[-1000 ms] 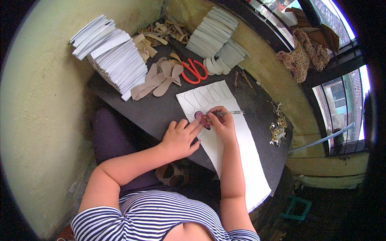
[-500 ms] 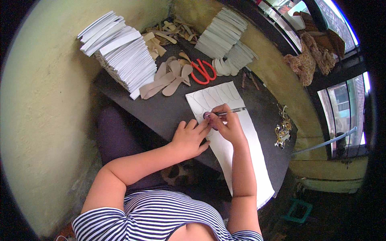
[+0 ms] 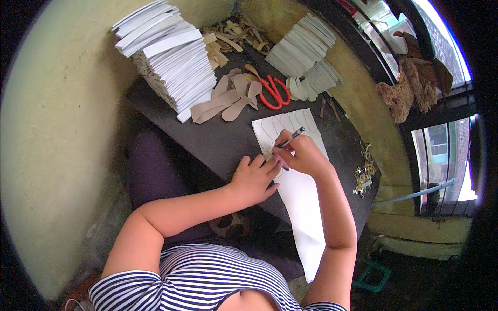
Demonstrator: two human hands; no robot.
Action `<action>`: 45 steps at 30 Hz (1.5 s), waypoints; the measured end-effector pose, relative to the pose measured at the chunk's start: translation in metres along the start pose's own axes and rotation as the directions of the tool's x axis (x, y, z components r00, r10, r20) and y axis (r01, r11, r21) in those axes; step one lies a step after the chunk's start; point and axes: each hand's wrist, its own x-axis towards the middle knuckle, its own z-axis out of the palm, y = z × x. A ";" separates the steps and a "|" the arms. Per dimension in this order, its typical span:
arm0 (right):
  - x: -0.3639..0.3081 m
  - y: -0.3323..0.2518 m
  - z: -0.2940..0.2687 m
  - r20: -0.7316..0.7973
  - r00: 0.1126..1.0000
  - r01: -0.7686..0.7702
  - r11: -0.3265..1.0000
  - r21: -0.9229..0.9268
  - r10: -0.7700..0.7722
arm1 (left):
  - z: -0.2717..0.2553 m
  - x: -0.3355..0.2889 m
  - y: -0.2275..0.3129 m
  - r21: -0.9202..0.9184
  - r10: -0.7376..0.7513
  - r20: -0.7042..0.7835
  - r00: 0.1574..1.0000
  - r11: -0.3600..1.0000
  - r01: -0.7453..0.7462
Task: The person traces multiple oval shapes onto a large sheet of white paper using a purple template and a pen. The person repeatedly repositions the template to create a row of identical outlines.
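1. White sheet (image 3: pixel 303 199), your landmark, lying on the dark table (image 3: pixel 225 140): likely light, bendy, easily creased; hold by its edges
2. Purple template (image 3: pixel 285 165), near the sheet's left edge, partly hidden: probably light; pin it at its middle
3. Your left hand (image 3: pixel 255 179): fingers spread, tips on the template, gripping nothing
4. Your right hand (image 3: pixel 303 154): fingers pinched on the pen (image 3: pixel 295 135), above the sheet, just beside your left fingertips

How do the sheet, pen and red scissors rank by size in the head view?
1. Sheet, clearly largest though partly covered
2. Red scissors, judging by the visible handles
3. Pen, partly hidden
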 end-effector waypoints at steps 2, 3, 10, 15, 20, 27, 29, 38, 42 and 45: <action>0.001 -0.004 -0.002 0.016 1.000 -0.009 1.000 -0.026 0.009 | 0.001 0.000 0.000 -0.011 0.000 -0.027 1.000 1.000 0.000; 0.001 -0.005 -0.002 0.017 1.000 -0.008 0.999 -0.039 0.009 | 0.001 0.000 0.000 -0.016 0.003 -0.040 0.999 1.000 -0.003; 0.001 -0.010 -0.004 0.031 0.997 0.075 0.984 -0.161 -0.071 | 0.001 0.001 0.001 0.000 -0.009 -0.027 1.000 1.000 0.009; 0.003 -0.004 0.000 -0.007 0.997 0.071 0.990 -0.122 -0.072 | 0.001 0.001 0.001 0.009 0.000 -0.057 0.998 1.000 0.001; 0.000 -0.001 0.000 -0.005 0.997 0.079 0.993 -0.088 -0.080 | 0.003 0.001 0.001 -0.009 -0.016 -0.007 1.000 1.000 0.016; 0.000 -0.001 0.001 0.000 1.000 0.022 0.999 -0.050 -0.022 | 0.002 0.001 0.001 -0.013 -0.019 0.009 1.000 1.000 0.019; 0.001 0.002 0.001 0.011 1.000 0.005 1.000 -0.029 -0.004 | 0.002 0.001 0.001 0.003 -0.015 -0.010 1.000 1.000 0.015; 0.000 0.015 0.008 -0.017 0.997 -0.079 0.995 0.068 0.081 | -0.001 0.001 0.001 0.001 -0.022 0.006 1.000 1.000 0.022; -0.002 0.019 0.011 -0.069 0.997 -0.011 0.997 0.079 0.016 | 0.000 0.001 0.001 0.021 -0.017 0.017 1.000 1.000 0.016; 0.001 0.007 0.009 -0.052 0.974 -0.206 0.959 0.196 0.220 | 0.000 0.001 0.001 0.018 -0.017 0.019 1.000 1.000 0.016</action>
